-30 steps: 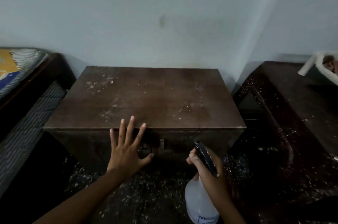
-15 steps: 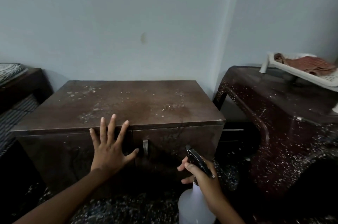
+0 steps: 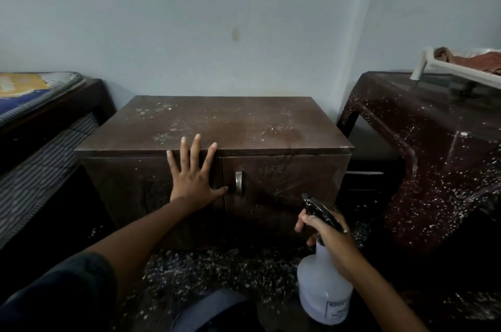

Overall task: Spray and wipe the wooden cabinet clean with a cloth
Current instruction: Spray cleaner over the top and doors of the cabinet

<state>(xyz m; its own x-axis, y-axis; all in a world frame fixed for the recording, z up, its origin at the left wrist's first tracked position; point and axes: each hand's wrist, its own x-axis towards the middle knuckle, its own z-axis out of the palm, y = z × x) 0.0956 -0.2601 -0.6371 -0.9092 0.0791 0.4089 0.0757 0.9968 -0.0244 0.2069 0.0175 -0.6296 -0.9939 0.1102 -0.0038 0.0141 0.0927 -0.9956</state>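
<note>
Head view: one wooden cabinet (image 3: pixel 244 125) against the wall, centre frame, dark brown, two front doors, one metal handle (image 3: pixel 238 182) on the right door. Top is dusty with pale specks. One spray bottle (image 3: pixel 324 291), translucent white body, black trigger head, lower right in front of the cabinet, nozzle aimed at the right door. It has a small label near the base; text too blurred to read. Two hands: left hand (image 3: pixel 193 175) flat on the left door, fingers spread wide apart, fingertips reaching over the top edge, gripping nothing. Right hand (image 3: pixel 329 236) clamped around the bottle neck, a finger on the trigger. One dark speckled table (image 3: pixel 433 141) to the right, holding one white basket (image 3: pixel 447 71) with a reddish-brown cloth (image 3: pixel 477 60) inside, well apart from the cabinet. One bed frame with patterned mattress (image 3: pixel 29 93) at left. Floor speckled.
</note>
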